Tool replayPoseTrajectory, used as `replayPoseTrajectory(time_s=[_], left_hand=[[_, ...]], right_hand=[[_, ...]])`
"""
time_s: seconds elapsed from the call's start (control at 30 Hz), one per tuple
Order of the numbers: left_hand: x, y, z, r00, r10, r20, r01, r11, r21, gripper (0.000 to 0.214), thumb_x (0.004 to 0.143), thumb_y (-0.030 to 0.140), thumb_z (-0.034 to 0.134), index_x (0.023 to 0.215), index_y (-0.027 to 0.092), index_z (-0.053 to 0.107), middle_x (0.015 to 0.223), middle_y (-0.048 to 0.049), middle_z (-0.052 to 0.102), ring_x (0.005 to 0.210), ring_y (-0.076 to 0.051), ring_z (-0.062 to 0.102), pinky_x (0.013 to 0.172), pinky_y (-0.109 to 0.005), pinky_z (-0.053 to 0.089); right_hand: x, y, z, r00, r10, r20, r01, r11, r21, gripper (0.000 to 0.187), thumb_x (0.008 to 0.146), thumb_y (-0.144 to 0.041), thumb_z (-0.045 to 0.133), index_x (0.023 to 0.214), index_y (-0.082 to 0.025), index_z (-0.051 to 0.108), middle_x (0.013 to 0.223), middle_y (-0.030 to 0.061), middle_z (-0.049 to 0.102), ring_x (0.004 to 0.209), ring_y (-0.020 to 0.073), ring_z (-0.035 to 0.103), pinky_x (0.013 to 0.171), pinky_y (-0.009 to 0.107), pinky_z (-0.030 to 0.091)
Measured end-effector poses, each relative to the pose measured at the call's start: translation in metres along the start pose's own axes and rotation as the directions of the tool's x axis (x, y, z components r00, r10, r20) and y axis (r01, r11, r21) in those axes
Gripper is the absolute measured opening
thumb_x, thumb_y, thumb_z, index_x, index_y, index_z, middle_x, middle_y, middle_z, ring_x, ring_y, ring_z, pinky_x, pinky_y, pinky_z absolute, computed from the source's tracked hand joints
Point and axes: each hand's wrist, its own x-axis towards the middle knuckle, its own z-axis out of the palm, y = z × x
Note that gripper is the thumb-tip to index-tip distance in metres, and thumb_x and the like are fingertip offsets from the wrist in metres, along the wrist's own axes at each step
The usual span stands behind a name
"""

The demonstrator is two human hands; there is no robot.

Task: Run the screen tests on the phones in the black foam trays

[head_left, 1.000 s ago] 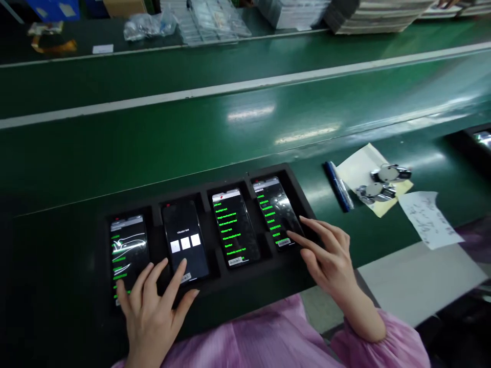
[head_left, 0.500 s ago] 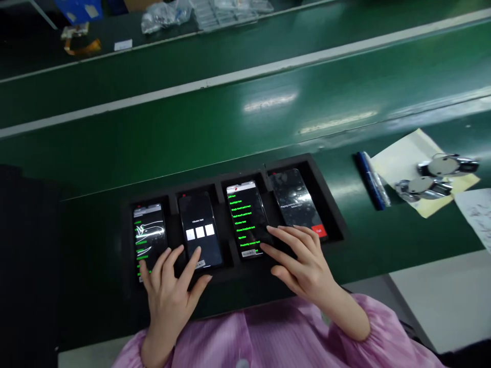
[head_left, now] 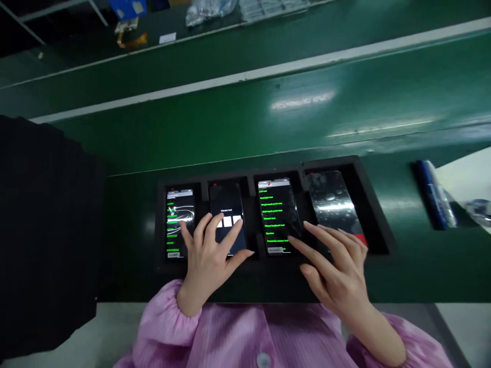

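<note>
Several smartphones lie face up in the pockets of a black foam tray (head_left: pixel 372 204). Spread over the second phone (head_left: pixel 226 197) from the left is my left hand (head_left: pixel 209 250), with fingertips by its white squares under the words "Vibrator test". Its little finger reaches the edge of the leftmost phone (head_left: pixel 179 217), which shows green lines of text. My right hand (head_left: pixel 337 260) is open. Its index fingertip is at the lower edge of the third phone (head_left: pixel 276 212), over a green test list. The other fingers cover the lower part of the rightmost phone (head_left: pixel 330 191), whose red button partly shows.
Pens (head_left: pixel 433 194) and a sheet of paper (head_left: pixel 471 163) lie to the right on the green bench (head_left: pixel 215 133). Black cloth (head_left: pixel 46 230) hangs at the left. Across the back stand a blue bin (head_left: pixel 128 7) and clear plastic bags (head_left: pixel 209 10).
The view has shifted, so the tray appears further right. My left hand has moved up the second phone to its white squares. My right hand stays near the third and fourth phones.
</note>
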Motion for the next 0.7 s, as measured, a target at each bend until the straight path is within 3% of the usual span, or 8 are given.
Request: replayPoseTrajectory(time_s=[0.07,0.13,0.27,0.37,0.47,0.7], left_hand=[[-0.002,0.000,-0.002,0.999,-0.017,0.042,0.017,1.000,0.015,0.055,0.098,0.066,0.061,0.142,0.032,0.067,0.146,-0.0142,0.060,0.141,-0.038,0.049,0.127,-0.077,0.000],[-0.008,-0.006,-0.007,0.999,-0.052,0.011,0.052,0.999,-0.004,0.058,0.100,0.068,0.056,0.144,0.031,0.066,0.146,-0.0147,0.060,0.143,-0.038,0.048,0.128,-0.074,0.001],[-0.034,-0.042,-0.023,0.963,-0.224,-0.148,0.219,0.974,-0.054,0.064,0.101,0.065,0.056,0.148,0.021,0.058,0.135,-0.0164,0.064,0.137,-0.034,0.056,0.131,-0.063,0.018],[-0.063,-0.078,-0.033,0.924,-0.360,-0.129,0.353,0.933,-0.074,0.066,0.099,0.058,0.065,0.152,0.021,0.050,0.135,-0.0161,0.066,0.134,-0.033,0.060,0.126,-0.062,0.032],[-0.089,-0.100,-0.035,0.906,-0.417,-0.069,0.405,0.903,-0.143,0.065,0.100,0.055,0.065,0.154,0.023,0.048,0.140,-0.0163,0.064,0.134,-0.031,0.061,0.118,-0.056,0.047],[-0.114,-0.096,-0.034,0.914,-0.403,-0.038,0.391,0.903,-0.176,0.057,0.103,0.053,0.061,0.152,0.025,0.050,0.148,-0.0157,0.059,0.139,-0.030,0.059,0.113,-0.049,0.055]], right_hand=[[0.003,-0.003,0.001,1.000,-0.022,0.008,0.022,1.000,0.022,0.030,0.110,-0.033,0.049,0.129,-0.024,0.070,0.140,0.0144,0.065,0.125,0.0324,0.061,0.105,0.053,0.044],[0.007,-0.009,0.005,0.999,-0.050,0.020,0.049,0.997,0.053,0.028,0.109,-0.030,0.050,0.127,-0.022,0.070,0.140,0.0149,0.065,0.124,0.0319,0.062,0.105,0.052,0.045],[0.019,-0.030,0.019,0.993,-0.101,0.059,0.093,0.987,0.133,0.024,0.109,-0.028,0.054,0.123,-0.022,0.071,0.138,0.0142,0.067,0.124,0.0302,0.062,0.106,0.052,0.043],[0.029,-0.048,0.032,0.986,-0.129,0.107,0.110,0.979,0.170,0.024,0.109,-0.034,0.055,0.122,-0.023,0.072,0.141,0.0130,0.067,0.127,0.0296,0.061,0.108,0.051,0.041],[0.037,-0.061,0.044,0.981,-0.150,0.126,0.127,0.977,0.172,0.028,0.110,-0.039,0.054,0.123,-0.023,0.073,0.144,0.0122,0.067,0.127,0.0293,0.060,0.109,0.052,0.039],[0.038,-0.070,0.054,0.991,-0.050,0.121,0.033,0.990,0.136,0.032,0.109,-0.046,0.054,0.125,-0.026,0.074,0.149,0.0111,0.064,0.130,0.0332,0.060,0.114,0.057,0.033]])
